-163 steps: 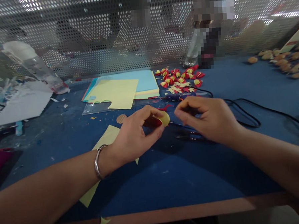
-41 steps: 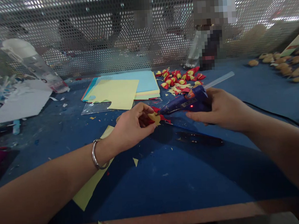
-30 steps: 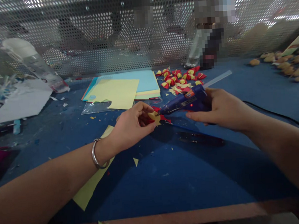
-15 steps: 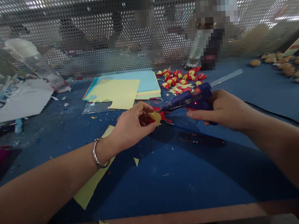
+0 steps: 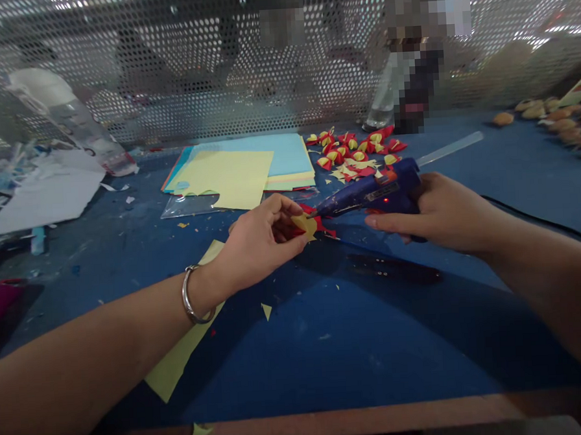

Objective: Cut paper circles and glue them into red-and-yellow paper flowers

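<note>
My left hand (image 5: 260,245) pinches a small yellow and red paper piece (image 5: 306,224) just above the blue table (image 5: 336,345). My right hand (image 5: 441,211) grips a blue glue gun (image 5: 374,190) with a clear glue stick (image 5: 450,149) jutting from its rear. The gun's nozzle points left and touches or nearly touches the yellow piece. A red light glows on the gun's body. A silver bangle sits on my left wrist.
A stack of yellow and blue paper sheets (image 5: 242,168) lies behind my left hand. A pile of finished red and yellow paper pieces (image 5: 355,150) sits beyond the gun. Dark scissors (image 5: 395,272) lie under my right hand. A black cord (image 5: 538,217) runs right. A perforated metal screen (image 5: 189,60) closes the back.
Five seconds ago my right hand was empty by the paper piece; it now holds the glue gun. Over the last second the gun stayed against the piece, shifting slightly.
</note>
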### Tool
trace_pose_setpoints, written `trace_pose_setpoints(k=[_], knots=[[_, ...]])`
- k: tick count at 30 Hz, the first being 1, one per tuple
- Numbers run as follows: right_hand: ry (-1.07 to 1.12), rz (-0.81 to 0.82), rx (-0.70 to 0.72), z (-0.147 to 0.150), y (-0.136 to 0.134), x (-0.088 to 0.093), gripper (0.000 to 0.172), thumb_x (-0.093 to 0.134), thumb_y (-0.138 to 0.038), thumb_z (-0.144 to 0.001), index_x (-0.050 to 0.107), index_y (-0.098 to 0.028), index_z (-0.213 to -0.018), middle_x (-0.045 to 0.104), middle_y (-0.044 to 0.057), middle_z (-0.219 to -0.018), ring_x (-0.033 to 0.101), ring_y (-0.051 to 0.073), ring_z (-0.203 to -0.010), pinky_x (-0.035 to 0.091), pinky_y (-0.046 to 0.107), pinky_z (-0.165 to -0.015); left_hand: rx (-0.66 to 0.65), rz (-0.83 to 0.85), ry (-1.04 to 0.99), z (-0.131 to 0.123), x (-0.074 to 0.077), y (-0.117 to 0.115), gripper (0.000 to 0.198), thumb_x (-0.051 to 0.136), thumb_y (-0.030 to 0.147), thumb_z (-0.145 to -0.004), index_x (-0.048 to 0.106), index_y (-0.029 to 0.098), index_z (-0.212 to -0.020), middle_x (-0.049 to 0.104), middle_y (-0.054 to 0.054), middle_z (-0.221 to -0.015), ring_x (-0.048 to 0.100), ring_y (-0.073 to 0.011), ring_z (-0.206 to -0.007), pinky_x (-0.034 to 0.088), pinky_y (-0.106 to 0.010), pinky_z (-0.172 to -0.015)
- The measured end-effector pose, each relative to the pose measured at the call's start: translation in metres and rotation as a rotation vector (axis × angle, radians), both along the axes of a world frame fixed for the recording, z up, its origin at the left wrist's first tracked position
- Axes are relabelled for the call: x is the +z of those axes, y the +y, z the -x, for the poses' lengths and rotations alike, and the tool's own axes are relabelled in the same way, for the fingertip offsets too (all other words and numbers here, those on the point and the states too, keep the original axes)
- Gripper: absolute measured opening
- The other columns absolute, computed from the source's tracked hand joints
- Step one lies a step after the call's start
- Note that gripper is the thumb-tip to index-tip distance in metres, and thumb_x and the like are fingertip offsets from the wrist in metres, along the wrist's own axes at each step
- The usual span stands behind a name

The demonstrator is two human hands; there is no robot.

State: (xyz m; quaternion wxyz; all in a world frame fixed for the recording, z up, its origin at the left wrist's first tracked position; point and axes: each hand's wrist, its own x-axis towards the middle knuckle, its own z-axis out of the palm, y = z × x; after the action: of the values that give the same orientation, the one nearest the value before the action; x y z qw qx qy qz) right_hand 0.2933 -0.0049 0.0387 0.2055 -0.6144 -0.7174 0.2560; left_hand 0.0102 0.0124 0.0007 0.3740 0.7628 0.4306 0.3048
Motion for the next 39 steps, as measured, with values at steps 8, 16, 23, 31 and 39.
trace_pose_setpoints(k=[8, 16, 23, 31, 39], knots=[[-0.005, -0.007, 0.034, -0.0034, 0.0023, -0.0043, 0.046, 0.071, -0.065, -0.074, 0.057, -0.026, -0.054, 0.058, 0.003, -0.04, 0.055, 0.02, -0.036, 0.041, 0.036, -0.043, -0.001, 0.011, 0.008, -0.001, 0.0028, -0.0011, 0.035, 0.076, 0.032, -0.08, 0.061, 0.022, -0.109, 0.077, -0.004, -0.099, 0.073, -0.0201, -0.086, 0.059, -0.037, -0.076], [0.003, 0.008, 0.015, 0.0004, 0.0015, -0.002, 0.043, 0.069, -0.064, -0.071, 0.057, -0.026, -0.055, 0.057, 0.003, -0.041, 0.053, 0.019, -0.037, 0.041, 0.036, -0.045, 0.0, -0.003, -0.001, -0.0005, 0.0016, -0.0006, 0.035, 0.076, 0.034, -0.08, 0.06, 0.022, -0.109, 0.075, -0.004, -0.099, 0.071, -0.0193, -0.085, 0.058, -0.038, -0.078], [0.012, 0.014, -0.009, -0.0025, 0.0011, -0.0042, 0.043, 0.071, -0.063, -0.071, 0.057, -0.025, -0.057, 0.057, 0.003, -0.041, 0.054, 0.019, -0.038, 0.04, 0.035, -0.044, -0.004, -0.021, -0.006, -0.0002, 0.0018, -0.001, 0.034, 0.076, 0.032, -0.081, 0.06, 0.022, -0.109, 0.074, -0.003, -0.099, 0.07, -0.0184, -0.085, 0.058, -0.038, -0.078], [0.017, 0.013, 0.005, -0.0026, 0.0022, -0.0037, 0.041, 0.072, -0.062, -0.071, 0.06, -0.024, -0.061, 0.057, 0.001, -0.042, 0.054, 0.017, -0.037, 0.04, 0.032, -0.043, -0.002, -0.054, -0.017, 0.0008, -0.0025, 0.0009, 0.035, 0.077, 0.032, -0.081, 0.061, 0.022, -0.11, 0.076, -0.004, -0.1, 0.072, -0.0196, -0.087, 0.058, -0.037, -0.075], [0.009, -0.025, 0.0, -0.0034, 0.001, -0.007, 0.044, 0.07, -0.063, -0.074, 0.06, -0.023, -0.059, 0.055, 0.002, -0.041, 0.05, 0.015, -0.038, 0.036, 0.032, -0.043, 0.011, -0.079, -0.031, -0.0012, -0.0034, 0.0004, 0.036, 0.076, 0.033, -0.079, 0.061, 0.021, -0.109, 0.075, -0.004, -0.098, 0.072, -0.0195, -0.084, 0.058, -0.039, -0.076]])
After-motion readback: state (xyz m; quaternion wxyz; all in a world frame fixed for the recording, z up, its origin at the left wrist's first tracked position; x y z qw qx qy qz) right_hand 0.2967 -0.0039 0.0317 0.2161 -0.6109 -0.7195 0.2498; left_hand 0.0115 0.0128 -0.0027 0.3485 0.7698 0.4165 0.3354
